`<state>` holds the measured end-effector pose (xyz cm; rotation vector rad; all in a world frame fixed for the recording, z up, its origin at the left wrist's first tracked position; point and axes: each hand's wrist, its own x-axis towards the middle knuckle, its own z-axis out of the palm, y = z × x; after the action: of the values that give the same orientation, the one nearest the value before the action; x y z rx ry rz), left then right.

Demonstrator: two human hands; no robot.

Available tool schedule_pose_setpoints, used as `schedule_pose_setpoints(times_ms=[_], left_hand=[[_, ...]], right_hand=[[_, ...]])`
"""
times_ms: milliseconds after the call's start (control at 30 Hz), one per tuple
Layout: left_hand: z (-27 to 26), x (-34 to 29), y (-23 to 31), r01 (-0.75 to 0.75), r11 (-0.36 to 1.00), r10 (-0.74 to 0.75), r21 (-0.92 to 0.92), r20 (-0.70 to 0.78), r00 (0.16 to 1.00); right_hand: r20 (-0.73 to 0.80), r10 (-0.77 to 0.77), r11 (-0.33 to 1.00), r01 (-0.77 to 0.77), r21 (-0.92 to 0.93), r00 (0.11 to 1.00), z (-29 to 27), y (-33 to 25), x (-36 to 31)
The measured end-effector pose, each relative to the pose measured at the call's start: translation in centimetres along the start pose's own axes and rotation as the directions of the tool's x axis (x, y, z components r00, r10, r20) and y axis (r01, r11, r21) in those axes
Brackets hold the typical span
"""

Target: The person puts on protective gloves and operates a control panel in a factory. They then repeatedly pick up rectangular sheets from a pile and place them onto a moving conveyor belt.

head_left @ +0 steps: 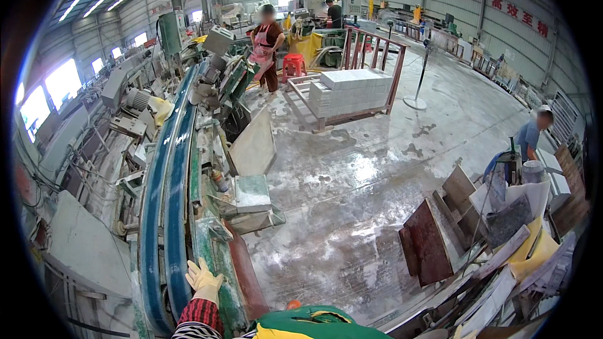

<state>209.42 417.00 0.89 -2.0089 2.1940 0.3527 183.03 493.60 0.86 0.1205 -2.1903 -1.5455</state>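
My left hand [204,282], in a pale cream glove below a red-and-black cuff, lies at the right edge of a conveyor. Its fingers are stretched out and apart, and nothing is in them. Beside it run two blue conveyor belts [178,213], wet and parallel, away toward a machine head. Under and past the hand is the worn green frame [207,248] of the conveyor; whether the palm presses on it I cannot tell. A reddish-brown board [244,270] leans along the frame's right side. I cannot make out my right hand in the picture.
A pale slab [254,143] leans against the machine. Stacked white stone blocks [349,97] sit on a red metal rack. A person in a pink apron [262,53] stands near a red stool [294,66]. Offcut boards [433,238] crowd the right, near a person in blue [531,135].
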Motion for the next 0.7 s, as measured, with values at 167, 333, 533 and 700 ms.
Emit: schedule_pose_setpoints(times_ms=[167,333,533,700], left_hand=[[-0.2,-0.2,0.4,0.019,1.0,-0.019,0.014,-0.002,1.0],[-0.5,-0.8,0.9,0.042,0.997,-0.042,0.06,-0.011,0.999],[-0.2,-0.8,1.0,0.053,0.998,-0.052,0.046,-0.04,0.998],[0.1,-0.8,1.0,0.055,0.998,-0.052,0.04,-0.077,0.996]], right_hand=[[0.079,-0.089,0.996,0.091,-0.026,0.993,-1.8,1.1,-0.4],[0.136,-0.15,0.985,0.16,-0.067,0.979,-2.5,1.8,-1.2],[0.208,-0.248,0.956,0.274,-0.108,0.946,-6.2,3.6,-0.7],[0.437,-0.438,0.877,0.48,0.014,0.786,-9.1,5.2,0.0]])
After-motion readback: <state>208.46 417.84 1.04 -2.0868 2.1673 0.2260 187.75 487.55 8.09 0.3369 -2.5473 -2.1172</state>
